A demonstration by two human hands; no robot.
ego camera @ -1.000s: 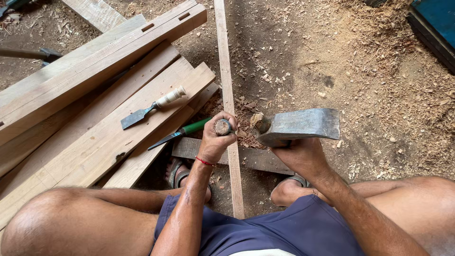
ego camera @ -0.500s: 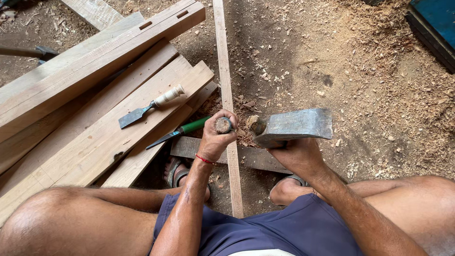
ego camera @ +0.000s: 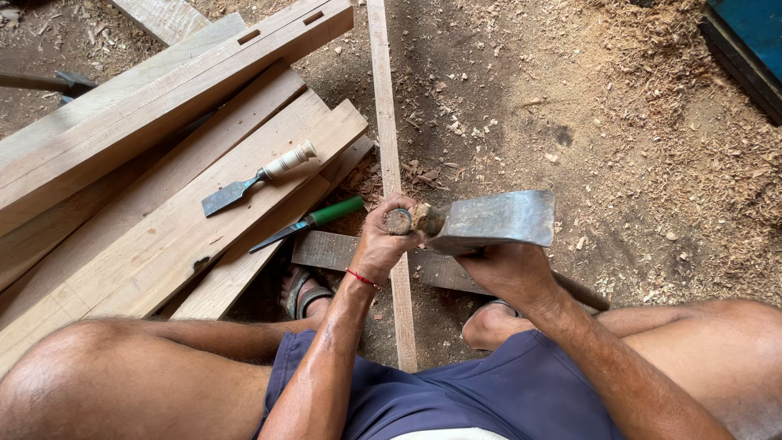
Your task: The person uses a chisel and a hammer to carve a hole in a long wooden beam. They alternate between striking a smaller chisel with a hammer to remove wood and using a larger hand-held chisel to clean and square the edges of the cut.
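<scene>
I sit on the ground with a long narrow wooden slat running away from me between my feet. My left hand is closed around an upright chisel, whose round wooden handle top shows above my fist. My right hand grips a grey steel axe head from below, held flat. The axe's blunt end touches the chisel handle top. The chisel blade is hidden under my hand. A short dark board lies crosswise under the slat.
Several thick planks are stacked on the left, some with mortise slots. A white-handled chisel lies on one plank and a green-handled chisel beside it. Sawdust and chips cover the dirt floor. A blue box sits at the top right.
The axe head in my right hand has moved left until it meets the chisel handle top. My left hand has stayed put on the chisel.
</scene>
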